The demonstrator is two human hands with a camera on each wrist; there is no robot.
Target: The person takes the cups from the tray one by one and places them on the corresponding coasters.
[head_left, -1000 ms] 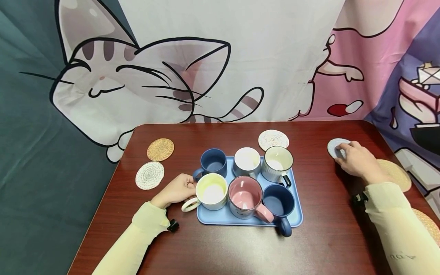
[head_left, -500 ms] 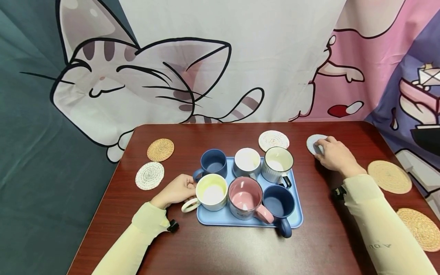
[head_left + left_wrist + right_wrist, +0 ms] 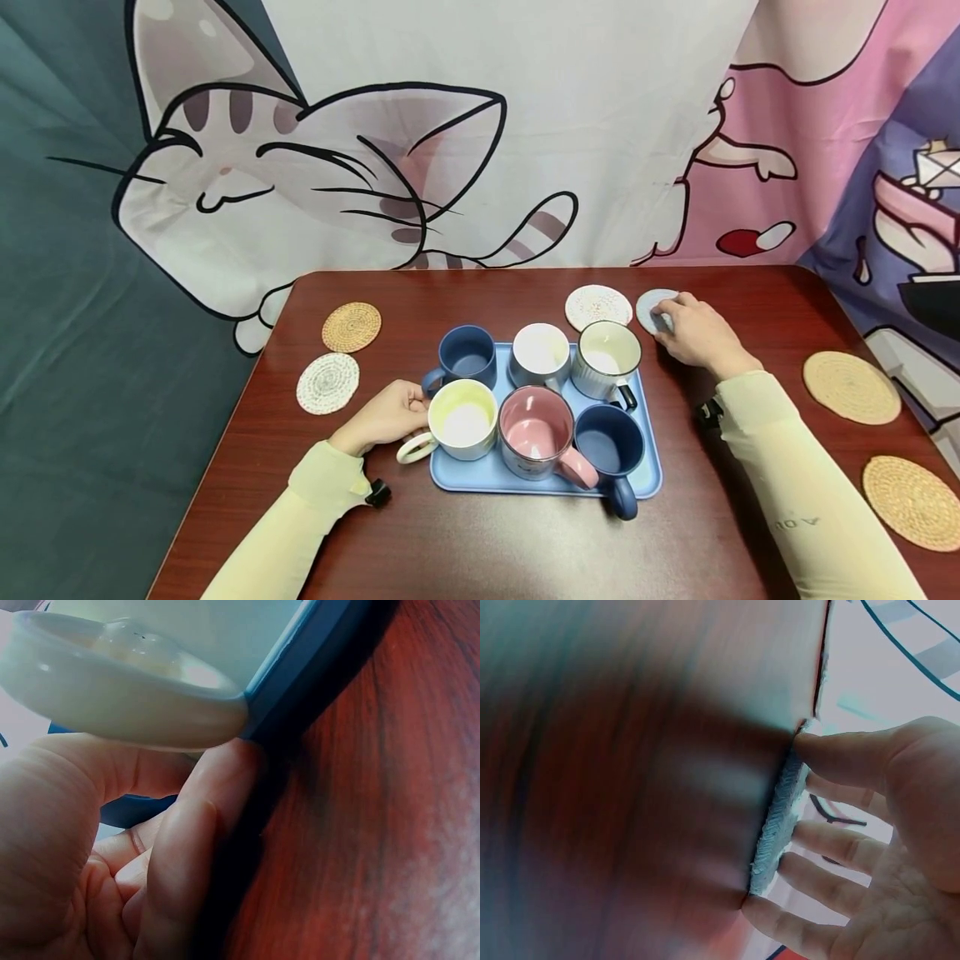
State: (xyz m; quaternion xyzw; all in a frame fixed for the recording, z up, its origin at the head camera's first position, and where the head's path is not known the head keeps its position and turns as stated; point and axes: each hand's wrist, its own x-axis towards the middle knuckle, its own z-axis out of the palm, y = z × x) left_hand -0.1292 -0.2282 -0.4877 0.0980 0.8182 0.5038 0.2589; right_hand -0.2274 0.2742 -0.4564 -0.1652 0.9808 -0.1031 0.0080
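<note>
A light blue tray [image 3: 517, 482] holds several mugs: a yellow-lined mug [image 3: 462, 419], a pink mug [image 3: 534, 433], a navy mug [image 3: 609, 437] and others behind. My left hand [image 3: 386, 412] holds the tray's left edge, thumb and bent fingers under the yellow-lined mug's handle [image 3: 135, 705]; its exact contact is partly hidden. At the back, my right hand [image 3: 697, 333] grips a pale blue round coaster [image 3: 651, 308] by its rim, fingertips and thumb around it. In the right wrist view the coaster [image 3: 775, 836] lies against the table.
A speckled white coaster [image 3: 597, 305] lies just left of the pale blue one. Two coasters, tan [image 3: 352, 327] and white [image 3: 327, 383], lie at left. Two straw ones, a plain one [image 3: 852, 387] and a braided one [image 3: 915, 502], lie at right. A printed curtain [image 3: 465, 167] hangs behind the table.
My right hand has slid the pale blue coaster leftward along the back of the table, close to the speckled white coaster. The left hand and the tray have stayed put.
</note>
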